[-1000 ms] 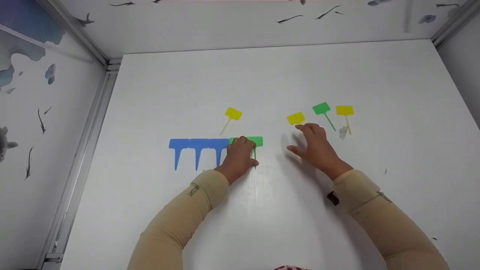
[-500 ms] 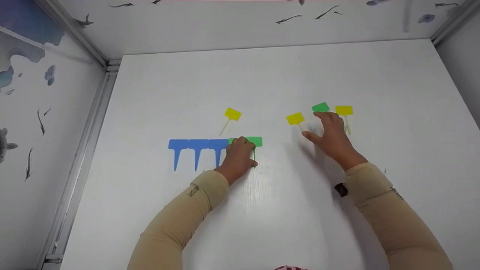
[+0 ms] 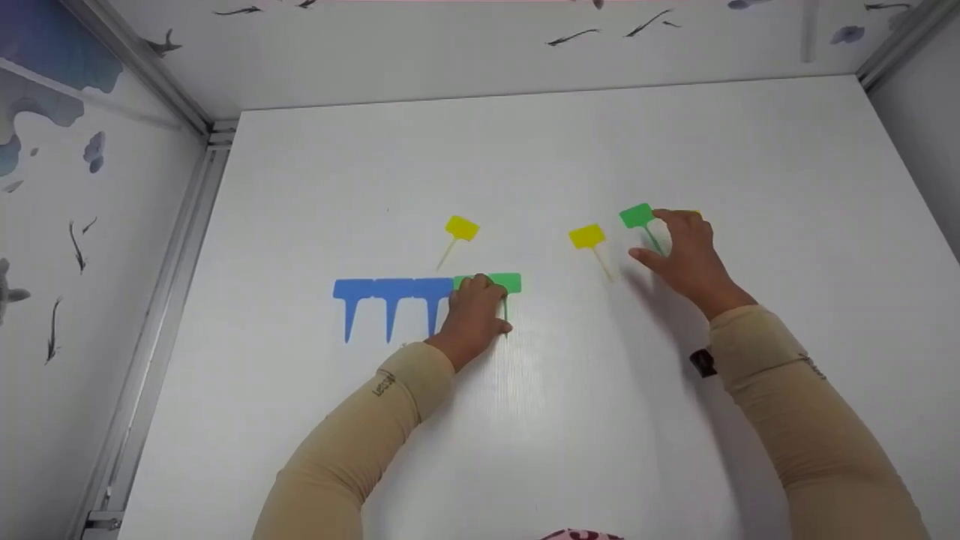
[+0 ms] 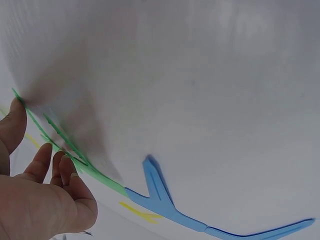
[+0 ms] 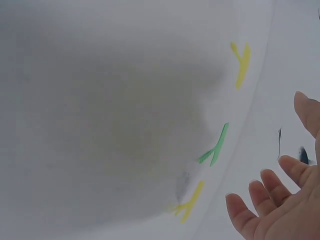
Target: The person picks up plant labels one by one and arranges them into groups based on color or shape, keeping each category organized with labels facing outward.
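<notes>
Several T-shaped plant labels lie on a white table. Three blue labels (image 3: 394, 288) stand edge to edge in a row, stems toward me. Green labels (image 3: 511, 283) continue that row on its right. My left hand (image 3: 474, 316) rests on the green ones, hiding part of them; in the left wrist view its thumb (image 4: 16, 120) touches a stem. My right hand (image 3: 688, 261) hovers with fingers spread beside a loose green label (image 3: 637, 215), holding nothing. It mostly covers a yellow label (image 3: 695, 214), seen whole in the right wrist view (image 5: 192, 202).
A yellow label (image 3: 586, 236) lies left of the loose green one. Another yellow label (image 3: 462, 228) lies beyond the row. Panels with painted fish and a metal frame (image 3: 176, 232) bound the table at the back and left.
My right hand has moved right and away from me, from the nearer yellow label past the loose green label to the far-right yellow one. My left hand stays on the row.
</notes>
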### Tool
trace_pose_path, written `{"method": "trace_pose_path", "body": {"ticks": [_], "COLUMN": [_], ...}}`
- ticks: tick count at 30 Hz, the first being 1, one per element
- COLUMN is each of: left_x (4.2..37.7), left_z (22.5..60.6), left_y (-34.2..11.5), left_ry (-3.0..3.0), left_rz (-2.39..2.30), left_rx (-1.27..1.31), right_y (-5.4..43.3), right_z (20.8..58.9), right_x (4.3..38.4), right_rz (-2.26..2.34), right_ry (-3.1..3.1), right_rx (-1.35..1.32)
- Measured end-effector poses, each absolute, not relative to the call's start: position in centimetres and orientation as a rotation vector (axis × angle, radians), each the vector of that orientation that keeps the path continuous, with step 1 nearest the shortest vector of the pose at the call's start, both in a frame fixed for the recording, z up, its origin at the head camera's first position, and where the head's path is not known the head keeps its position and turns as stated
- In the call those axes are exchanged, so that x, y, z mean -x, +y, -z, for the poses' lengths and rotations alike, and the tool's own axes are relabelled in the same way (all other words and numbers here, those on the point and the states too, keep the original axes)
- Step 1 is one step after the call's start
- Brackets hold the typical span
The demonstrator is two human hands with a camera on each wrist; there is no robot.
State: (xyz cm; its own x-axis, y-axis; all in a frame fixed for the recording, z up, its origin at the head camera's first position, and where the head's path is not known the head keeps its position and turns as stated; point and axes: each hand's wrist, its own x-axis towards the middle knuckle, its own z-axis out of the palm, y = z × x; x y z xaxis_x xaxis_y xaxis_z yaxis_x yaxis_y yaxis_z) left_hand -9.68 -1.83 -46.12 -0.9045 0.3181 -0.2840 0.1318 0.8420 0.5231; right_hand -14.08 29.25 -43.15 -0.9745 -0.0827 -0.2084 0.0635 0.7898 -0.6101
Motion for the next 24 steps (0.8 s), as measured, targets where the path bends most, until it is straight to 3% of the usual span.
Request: {"method": "trace_pose_path", "body": {"ticks": [24], "left_x": [9.7], "left_z": [46.2], "left_y": [-1.8], "left_ry": [2.671], "left_rz": [-0.666], "left_rx": [-0.338], "right_y": [32.9], "right_z": [42.8], "right_x": [18.3], "right_rz": [0.565], "right_ry": [2.770], "right_rx": [0.147]}}
